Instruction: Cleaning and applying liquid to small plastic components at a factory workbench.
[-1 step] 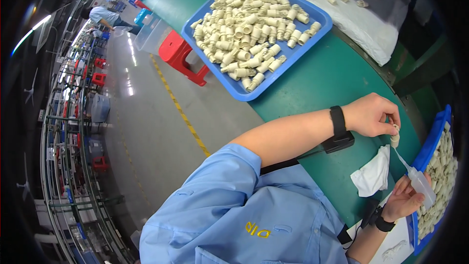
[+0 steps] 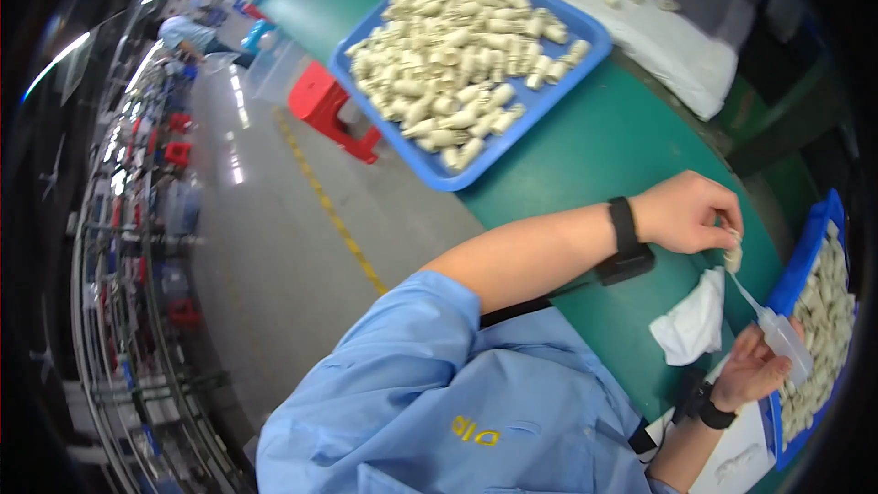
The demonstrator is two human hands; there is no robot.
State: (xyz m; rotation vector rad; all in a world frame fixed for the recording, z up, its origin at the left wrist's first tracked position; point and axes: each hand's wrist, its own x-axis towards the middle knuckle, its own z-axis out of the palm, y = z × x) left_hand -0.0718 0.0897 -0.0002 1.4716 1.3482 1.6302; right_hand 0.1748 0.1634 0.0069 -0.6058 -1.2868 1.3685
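My left hand point(image 2: 690, 215) pinches a small cream-coloured plastic fitting point(image 2: 732, 259) with thumb and fingers and holds it upright over the green bench. Just below it, my right hand point(image 2: 745, 377) grips a translucent squeeze bottle point(image 2: 784, 344). The bottle's thin nozzle points up to the fitting's lower end; whether the tip touches or enters it, I cannot tell. A crumpled white cloth point(image 2: 692, 320) lies on the bench beside both hands. At the right, behind the bottle, a blue tray point(image 2: 794, 279) holds many similar cream fittings.
Another blue tray point(image 2: 578, 94), heaped with cream fittings, sits farther up the green bench point(image 2: 549, 178). Several loose fittings lie beyond it near white sheeting point(image 2: 681, 78). A red stool point(image 2: 318, 96) stands by the bench on the grey floor. Another person point(image 2: 192, 37) bends forward in the distance.
The whole view has shifted slightly left and blurred. Both hands keep the same hold on the fitting and the bottle.
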